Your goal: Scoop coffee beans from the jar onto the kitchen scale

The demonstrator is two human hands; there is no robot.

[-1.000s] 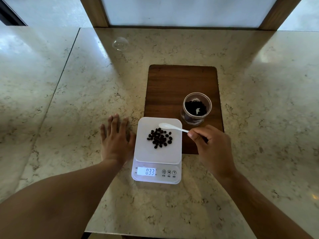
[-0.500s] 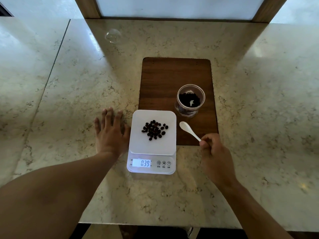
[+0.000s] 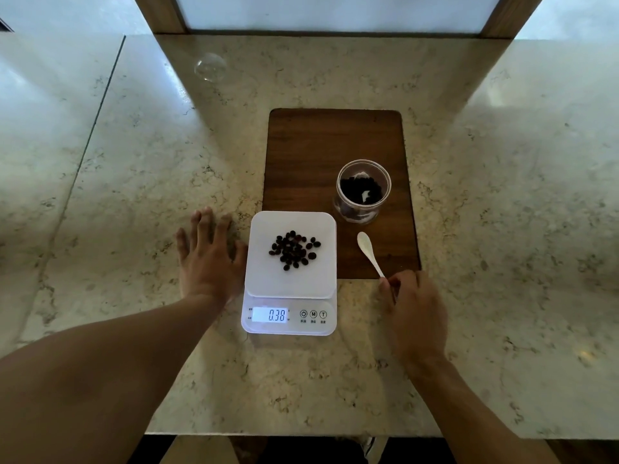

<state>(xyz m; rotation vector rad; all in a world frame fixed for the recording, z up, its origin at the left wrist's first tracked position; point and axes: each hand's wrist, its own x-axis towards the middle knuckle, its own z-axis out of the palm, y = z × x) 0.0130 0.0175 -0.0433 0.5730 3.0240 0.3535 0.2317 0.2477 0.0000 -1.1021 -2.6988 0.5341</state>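
Note:
A white kitchen scale [image 3: 261, 279] stands on the marble counter, its display reading 0.38. A small heap of dark coffee beans [image 3: 294, 249] lies on its platform. Behind and to the right, an open clear jar [image 3: 362, 190] with beans in its bottom stands on a wooden board [image 3: 318, 152]. A white plastic spoon [image 3: 368, 251] lies with its empty bowl on the board, right of the scale. My right hand [image 3: 413, 309] pinches the end of its handle. My left hand [image 3: 209, 259] rests flat on the counter, fingers spread, touching the scale's left side.
A clear round lid or glass dome [image 3: 210, 67] sits far back on the left of the counter. A seam in the marble [image 3: 90, 142] runs down the left side. The counter's front edge [image 3: 301, 433] is close below my arms.
My right hand drew the spoon off the scale to the right and lowered it onto the board. The display went from 0.33 to 0.38. My left hand stayed put.

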